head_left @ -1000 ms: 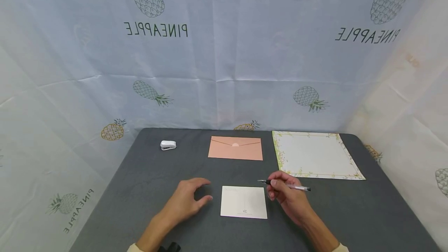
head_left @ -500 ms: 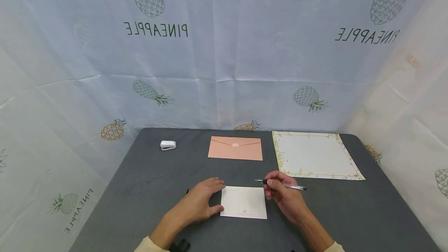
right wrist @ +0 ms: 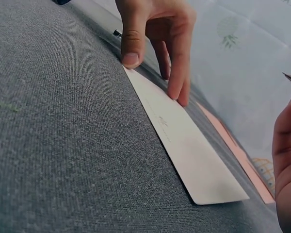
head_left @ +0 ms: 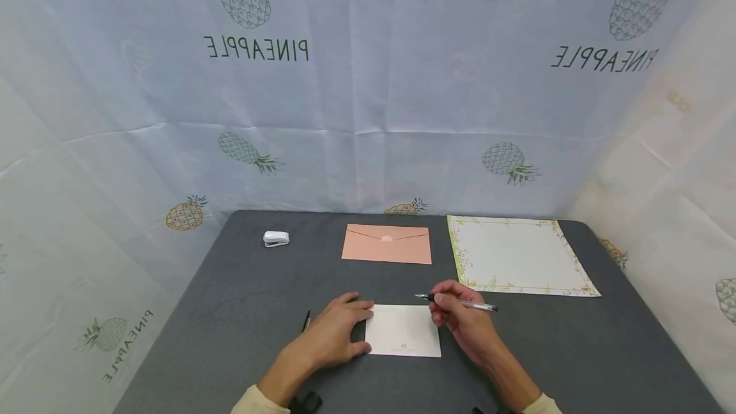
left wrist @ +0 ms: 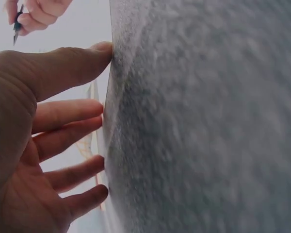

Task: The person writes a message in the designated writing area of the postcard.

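Table (head_left: 241, 312): dark grey felt-like top filling the lower half of the head view, draped pineapple cloth behind it.

Sheet (head_left: 517, 254): bordered paper at centre right, flat, well apart from both hands.

Envelope (head_left: 387, 243): pink, flap side up, above centre, untouched.

Card (head_left: 402, 331): white, flat at lower centre between the two hands. It is held at one edge only; pressure from a pen stroke on the free right side could swing or slide it on the cloth.

Left hand (head_left: 333, 334): fingers spread and fairly straight, tips pressing the card's left edge; the right wrist view shows thumb and fingertips (right wrist: 131, 58) bearing on that edge. A light press here would let the card creep.

Right hand (head_left: 460, 321): fingers curled, pinching the pen, just beside the card's upper right corner.

Pen (head_left: 460, 302): clear barrel, tip pointing left, raised off the card. An uncapped tip could mark cloth or card by accident.

Stapler (head_left: 276, 238): white, upper left of the table.

Cap (head_left: 306, 321): a thin dark item left of the left hand, possibly the pen's; liable to be knocked by the wrist
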{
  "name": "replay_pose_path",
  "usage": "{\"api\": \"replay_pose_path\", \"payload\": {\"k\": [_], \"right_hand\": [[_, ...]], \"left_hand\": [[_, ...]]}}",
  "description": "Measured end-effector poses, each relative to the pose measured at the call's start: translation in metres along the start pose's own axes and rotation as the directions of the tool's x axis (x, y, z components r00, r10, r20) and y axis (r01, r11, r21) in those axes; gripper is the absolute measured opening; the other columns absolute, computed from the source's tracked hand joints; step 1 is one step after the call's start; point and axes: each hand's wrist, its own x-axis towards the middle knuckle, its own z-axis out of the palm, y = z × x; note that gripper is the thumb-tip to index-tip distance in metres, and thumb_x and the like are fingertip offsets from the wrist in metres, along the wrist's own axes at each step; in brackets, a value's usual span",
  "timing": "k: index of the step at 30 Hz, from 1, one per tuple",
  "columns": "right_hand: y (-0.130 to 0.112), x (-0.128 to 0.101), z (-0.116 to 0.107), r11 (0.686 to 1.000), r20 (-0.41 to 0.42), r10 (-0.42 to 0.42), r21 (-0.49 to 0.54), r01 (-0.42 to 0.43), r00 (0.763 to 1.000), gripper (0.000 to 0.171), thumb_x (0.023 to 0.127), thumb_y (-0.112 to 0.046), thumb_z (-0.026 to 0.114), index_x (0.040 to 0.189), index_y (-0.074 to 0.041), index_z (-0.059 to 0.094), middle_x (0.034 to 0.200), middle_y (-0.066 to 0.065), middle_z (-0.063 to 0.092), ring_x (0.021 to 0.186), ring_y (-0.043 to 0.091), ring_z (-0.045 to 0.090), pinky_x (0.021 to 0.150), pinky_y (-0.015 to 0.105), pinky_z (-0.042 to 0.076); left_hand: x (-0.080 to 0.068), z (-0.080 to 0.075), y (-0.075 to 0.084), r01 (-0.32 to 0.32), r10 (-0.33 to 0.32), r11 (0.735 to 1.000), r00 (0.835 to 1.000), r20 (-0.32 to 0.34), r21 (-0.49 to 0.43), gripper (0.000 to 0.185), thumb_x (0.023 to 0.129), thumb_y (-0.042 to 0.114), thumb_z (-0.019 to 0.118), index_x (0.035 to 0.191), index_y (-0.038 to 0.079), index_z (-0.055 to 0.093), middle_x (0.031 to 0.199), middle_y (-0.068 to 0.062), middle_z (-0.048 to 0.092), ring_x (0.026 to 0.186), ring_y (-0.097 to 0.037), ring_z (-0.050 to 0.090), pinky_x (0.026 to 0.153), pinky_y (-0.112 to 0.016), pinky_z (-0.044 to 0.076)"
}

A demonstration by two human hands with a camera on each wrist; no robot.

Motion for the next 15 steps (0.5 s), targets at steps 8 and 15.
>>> {"api": "replay_pose_path", "payload": {"k": [8, 15], "right_hand": [[0.006, 0.009, 0.008, 0.997, -0.051, -0.006, -0.074, 0.002, 0.999, 0.013, 0.112, -0.006, 0.058, 0.115, 0.006, 0.062, 0.093, 0.002, 0.071, 0.079, 0.011, 0.067, 0.073, 0.023, 0.062], [0.015, 0.020, 0.016, 0.974, -0.043, -0.079, -0.218, 0.068, 0.996, 0.018, 0.110, -0.003, 0.057, 0.117, 0.013, 0.060, 0.090, 0.015, 0.068, 0.073, 0.013, 0.063, 0.067, 0.024, 0.058]], "left_hand": [[0.009, 0.003, 0.005, 0.006, -0.006, 1.000, 1.000, 0.009, 0.012, 0.057, 0.091, 0.033, 0.090, 0.141, 0.009, 0.074, 0.156, -0.004, 0.066, 0.153, -0.040, 0.052, 0.126, -0.058, 0.042], [0.014, 0.006, 0.010, 0.009, -0.009, 0.999, 1.000, -0.011, 0.033, 0.056, 0.091, 0.033, 0.090, 0.140, 0.011, 0.075, 0.155, -0.002, 0.067, 0.152, -0.043, 0.052, 0.125, -0.063, 0.042]]}}
